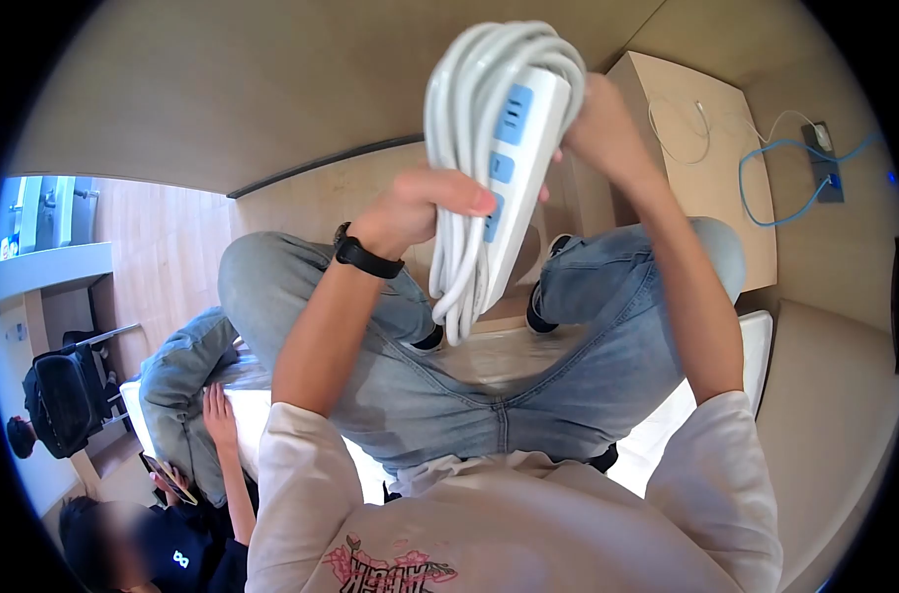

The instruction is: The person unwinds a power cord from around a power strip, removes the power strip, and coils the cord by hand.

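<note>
A white power strip (530,183) with blue socket faces is held up in front of me, tilted. Its thick white cable (459,128) lies in several loops lengthwise along the strip and over its top end. My left hand (420,203), with a black watch on the wrist, is closed around the strip and loops, the thumb pressing across the front near the lower socket. My right hand (599,124) is curled at the strip's upper right edge. Its fingers are mostly behind the strip, and what they hold is hidden.
A wooden cabinet (701,119) stands at the right, with a thin white cord and a blue cable (751,163) by a wall socket (823,163). At the lower left another person (163,544) sits with a phone (168,476). Beyond are a black bag (66,395) and wooden floor (158,237).
</note>
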`<state>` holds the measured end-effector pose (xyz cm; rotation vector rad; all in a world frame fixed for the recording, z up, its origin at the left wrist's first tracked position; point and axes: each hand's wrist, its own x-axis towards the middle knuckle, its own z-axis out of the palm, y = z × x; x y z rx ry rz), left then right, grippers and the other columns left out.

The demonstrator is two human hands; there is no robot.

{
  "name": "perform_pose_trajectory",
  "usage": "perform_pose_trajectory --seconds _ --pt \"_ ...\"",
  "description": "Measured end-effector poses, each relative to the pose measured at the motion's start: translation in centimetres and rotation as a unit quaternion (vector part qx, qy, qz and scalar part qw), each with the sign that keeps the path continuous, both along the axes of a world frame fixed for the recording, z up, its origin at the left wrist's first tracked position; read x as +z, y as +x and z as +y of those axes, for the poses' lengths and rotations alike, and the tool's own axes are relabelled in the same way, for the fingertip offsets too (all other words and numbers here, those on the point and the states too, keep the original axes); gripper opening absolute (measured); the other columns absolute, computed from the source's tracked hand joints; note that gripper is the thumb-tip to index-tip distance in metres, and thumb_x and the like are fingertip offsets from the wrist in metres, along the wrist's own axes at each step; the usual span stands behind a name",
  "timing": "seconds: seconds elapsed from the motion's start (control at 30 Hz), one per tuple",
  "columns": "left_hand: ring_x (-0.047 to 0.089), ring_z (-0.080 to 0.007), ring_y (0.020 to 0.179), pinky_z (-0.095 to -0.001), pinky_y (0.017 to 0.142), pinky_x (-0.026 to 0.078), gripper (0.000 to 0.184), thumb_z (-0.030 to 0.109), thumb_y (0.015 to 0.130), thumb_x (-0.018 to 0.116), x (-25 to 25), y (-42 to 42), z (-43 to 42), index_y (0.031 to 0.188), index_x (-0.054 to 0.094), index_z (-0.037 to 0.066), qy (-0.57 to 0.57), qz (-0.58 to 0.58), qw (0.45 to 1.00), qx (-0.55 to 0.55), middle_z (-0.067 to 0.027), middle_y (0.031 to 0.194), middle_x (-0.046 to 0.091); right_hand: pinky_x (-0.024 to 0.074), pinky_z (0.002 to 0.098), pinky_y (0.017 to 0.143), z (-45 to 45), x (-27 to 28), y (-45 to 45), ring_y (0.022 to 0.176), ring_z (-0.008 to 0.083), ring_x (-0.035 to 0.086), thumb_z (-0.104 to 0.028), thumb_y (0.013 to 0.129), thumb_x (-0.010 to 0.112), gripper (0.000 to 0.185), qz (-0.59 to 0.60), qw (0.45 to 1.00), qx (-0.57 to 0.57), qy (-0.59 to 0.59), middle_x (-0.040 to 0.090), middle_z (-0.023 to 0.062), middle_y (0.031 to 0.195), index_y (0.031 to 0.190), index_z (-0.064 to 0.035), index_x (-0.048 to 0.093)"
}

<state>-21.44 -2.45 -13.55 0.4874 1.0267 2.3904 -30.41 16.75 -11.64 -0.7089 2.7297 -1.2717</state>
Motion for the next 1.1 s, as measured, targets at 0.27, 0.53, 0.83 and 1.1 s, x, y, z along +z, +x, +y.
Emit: perform_pose_trajectory --seconds 0.27,0.53,0.83,1.1 --pt "0.054 -0.0395 0.115 -0.0407 0.101 0.046 0.086 0.026 0.060 0.065 2.3 -0.5 -3.2 0.135 0.039 -0.008 -0.018 -0.020 0.987 0.158 -0.0291 0.127 0.051 0.0510 0.0333 0.073 -4.1 -5.3 3.3 0.081 0.0166 0.064 -0.005 0.083 0.060 0.029 -0.083 0.975 0.117 -0.171 0.065 0.0089 0.089 0.108 -0.0007 0.048" --pt "0.056 -0.0376 0.112 -0.0401 0.094 0.048 0.075 0.029 0.064 0.057 3.4 -1.2 -4.1 0.126 0.045 -0.011 0.033 0.013 0.952 0.305 -0.0243 0.114 0.059 0.0485 0.0399 0.067 -5.0 -7.9 8.0 0.072 0.0352 0.062 -0.010 0.087 0.057 0.037 -0.162 0.953 0.247 -0.062 0.060 0.0202 0.076 0.118 -0.0008 0.040" --pt "0.059 -0.0355 0.108 -0.0438 0.089 0.052 0.063 0.026 0.069 0.056 2.3 -1.9 -4.5 0.121 0.051 -0.009 0.030 0.035 0.947 0.318 -0.0255 0.113 0.060 0.0514 0.0375 0.077 -5.2 -3.6 8.7 0.085 0.0344 0.065 -0.007 0.081 0.066 0.032 -0.192 0.940 0.281 0.029 0.065 0.0226 0.096 0.109 0.0054 0.058" --pt "0.062 -0.0352 0.102 -0.0400 0.083 0.055 0.066 0.029 0.068 0.057 2.6 -2.1 -5.2 0.123 0.051 -0.008 0.013 0.027 0.959 0.283 -0.0287 0.117 0.058 0.0505 0.0380 0.070 -4.9 -3.9 8.7 0.077 0.0356 0.064 -0.007 0.080 0.063 0.021 -0.188 0.942 0.279 0.021 0.064 0.0219 0.084 0.097 0.0049 0.062"
